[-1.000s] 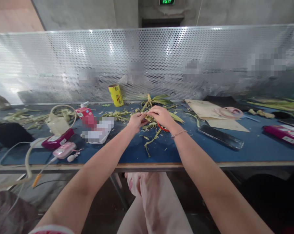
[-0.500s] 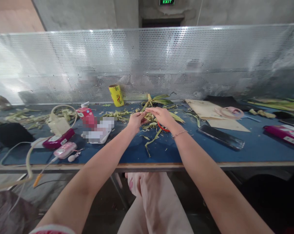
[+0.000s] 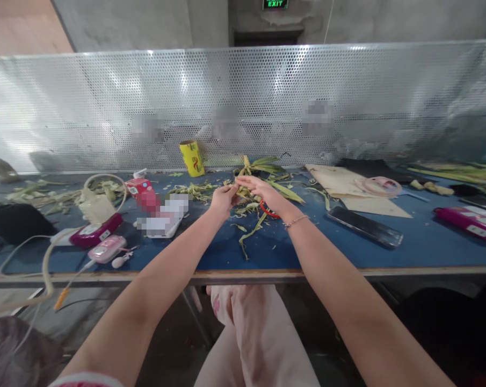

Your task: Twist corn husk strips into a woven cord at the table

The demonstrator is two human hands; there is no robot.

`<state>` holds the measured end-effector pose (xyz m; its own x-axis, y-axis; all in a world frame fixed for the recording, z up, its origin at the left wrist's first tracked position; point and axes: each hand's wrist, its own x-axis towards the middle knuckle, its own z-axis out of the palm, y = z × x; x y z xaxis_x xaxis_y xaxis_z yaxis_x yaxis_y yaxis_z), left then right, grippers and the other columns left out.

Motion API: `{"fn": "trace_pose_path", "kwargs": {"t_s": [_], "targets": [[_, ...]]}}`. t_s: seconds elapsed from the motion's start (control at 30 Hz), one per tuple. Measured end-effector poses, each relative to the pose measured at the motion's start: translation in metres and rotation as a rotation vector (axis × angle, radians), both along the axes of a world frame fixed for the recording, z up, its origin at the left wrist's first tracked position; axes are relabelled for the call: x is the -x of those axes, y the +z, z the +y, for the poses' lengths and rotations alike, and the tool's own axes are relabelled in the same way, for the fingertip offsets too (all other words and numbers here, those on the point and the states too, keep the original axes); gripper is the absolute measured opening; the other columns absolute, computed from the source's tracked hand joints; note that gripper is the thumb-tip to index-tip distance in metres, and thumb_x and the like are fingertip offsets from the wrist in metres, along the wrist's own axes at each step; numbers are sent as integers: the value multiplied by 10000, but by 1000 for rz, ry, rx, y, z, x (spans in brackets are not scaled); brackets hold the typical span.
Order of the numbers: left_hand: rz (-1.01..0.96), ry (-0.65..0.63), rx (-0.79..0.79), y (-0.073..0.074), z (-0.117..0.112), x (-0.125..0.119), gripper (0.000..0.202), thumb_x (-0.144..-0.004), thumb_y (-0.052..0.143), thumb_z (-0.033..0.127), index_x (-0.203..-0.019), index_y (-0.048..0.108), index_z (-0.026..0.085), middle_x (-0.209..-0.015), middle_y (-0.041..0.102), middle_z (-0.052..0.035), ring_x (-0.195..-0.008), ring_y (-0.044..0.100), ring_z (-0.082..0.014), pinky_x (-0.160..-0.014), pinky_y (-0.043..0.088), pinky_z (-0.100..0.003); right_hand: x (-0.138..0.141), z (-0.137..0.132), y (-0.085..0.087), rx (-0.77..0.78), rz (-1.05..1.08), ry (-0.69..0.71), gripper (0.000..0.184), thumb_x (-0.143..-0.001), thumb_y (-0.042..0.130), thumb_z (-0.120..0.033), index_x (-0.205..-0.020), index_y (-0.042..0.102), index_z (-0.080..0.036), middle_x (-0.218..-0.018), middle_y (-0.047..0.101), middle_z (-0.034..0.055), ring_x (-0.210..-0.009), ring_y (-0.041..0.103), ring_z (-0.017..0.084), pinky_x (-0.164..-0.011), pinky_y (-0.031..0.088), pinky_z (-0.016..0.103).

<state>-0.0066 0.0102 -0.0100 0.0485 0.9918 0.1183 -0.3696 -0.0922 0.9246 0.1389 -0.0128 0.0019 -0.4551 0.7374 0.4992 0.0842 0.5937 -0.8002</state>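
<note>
My left hand (image 3: 225,199) is pinched closed above a pile of green and yellowish plant scraps (image 3: 251,207) in the middle of the table. Against its fingertips lie the fingers of my right hand (image 3: 259,189), held close together and bent at the knuckles. Whatever is between the two hands is too small or too hidden to make out. Partly behind my right hand shows a red loop (image 3: 270,213). Just beyond the hands, a plant piece with long green leaves (image 3: 267,165) rests on the pile. A thin curled strip (image 3: 246,242) trails toward me.
A yellow can-like container (image 3: 191,159) stands by the perforated metal screen (image 3: 226,80). To the left are a red box (image 3: 144,193), a white tray (image 3: 168,228) and a magenta device (image 3: 95,234) with tubing. A phone (image 3: 365,227) and cardboard (image 3: 335,180) lie right.
My right hand's fingers have shifted slightly left and down, and bend more against the left fingertips. The left hand has barely moved. Everything on the table stays put.
</note>
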Motion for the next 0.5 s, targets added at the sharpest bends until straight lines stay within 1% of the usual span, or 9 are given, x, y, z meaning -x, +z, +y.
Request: {"fn": "trace_pose_path", "kwargs": {"t_s": [0.1, 0.17, 0.2, 0.23, 0.3, 0.33, 0.37, 0.4, 0.5], "targets": [[-35, -14, -27, 1, 0, -2, 170, -625, 706, 222, -627, 572, 118, -573, 526, 23, -514, 471, -44, -563, 420, -207, 2, 5, -1, 10, 21, -16, 556, -686, 361, -101, -1223, 435, -223, -1349, 457, 38, -1270, 375, 174, -1049, 296, 414], [-40, -1, -39, 1, 2, -3, 140, -647, 684, 198, -610, 574, 119, -580, 545, 15, -545, 495, -49, -582, 427, -198, 4, 11, -3, 20, 69, -105, 498, -699, 380, -125, -1180, 452, -231, -1327, 475, 43, -1222, 427, 177, -996, 362, 391], [-38, 11, -45, 0, 3, -3, 134, -656, 674, 193, -600, 576, 120, -586, 556, 11, -564, 508, -52, -602, 435, -197, 5, 15, -4, 37, 102, -189, 436, -719, 390, -154, -1140, 470, -231, -1295, 499, 51, -1168, 473, 182, -945, 405, 379], [-37, 29, -53, 0, 4, -3, 135, -662, 667, 194, -593, 576, 123, -590, 565, 8, -581, 518, -56, -625, 443, -199, 5, 18, -6, 66, 127, -292, 350, -745, 400, -198, -1080, 494, -229, -1235, 537, 59, -1087, 525, 187, -876, 446, 368], [-34, 72, -78, -1, 6, -3, 138, -661, 667, 206, -590, 581, 126, -591, 572, 9, -600, 528, -59, -661, 451, -207, 4, 25, -10, 150, 122, -493, 169, -779, 428, -300, -870, 536, -208, -983, 617, 72, -836, 589, 189, -703, 481, 349], [-35, 96, -94, -2, 8, -3, 140, -657, 669, 215, -592, 584, 126, -588, 572, 12, -601, 527, -60, -670, 452, -210, 4, 27, -12, 193, 95, -525, 180, -789, 442, -357, -766, 528, -200, -834, 616, 66, -703, 575, 180, -622, 471, 338], [-36, 121, -109, -2, 9, -2, 143, -653, 671, 225, -593, 586, 127, -585, 571, 14, -600, 525, -61, -673, 451, -212, 4, 29, -14, 241, 80, -518, 249, -793, 449, -411, -679, 507, -198, -694, 582, 53, -587, 534, 165, -551, 447, 325], [-36, 140, -124, -3, 10, -2, 147, -649, 672, 235, -595, 589, 127, -585, 573, 15, -598, 525, -63, -673, 450, -215, 4, 31, -16, 287, 76, -471, 322, -797, 445, -465, -621, 487, -199, -589, 533, 38, -504, 484, 150, -498, 417, 315], [-11, 165, -186, -5, 12, -2, 153, -648, 664, 268, -617, 612, 127, -610, 596, 6, -613, 538, -77, -682, 445, -231, 8, 32, -20, 384, 120, -357, 461, -779, 417, -607, -556, 459, -205, -473, 451, 18, -410, 396, 129, -439, 363, 303]]}}
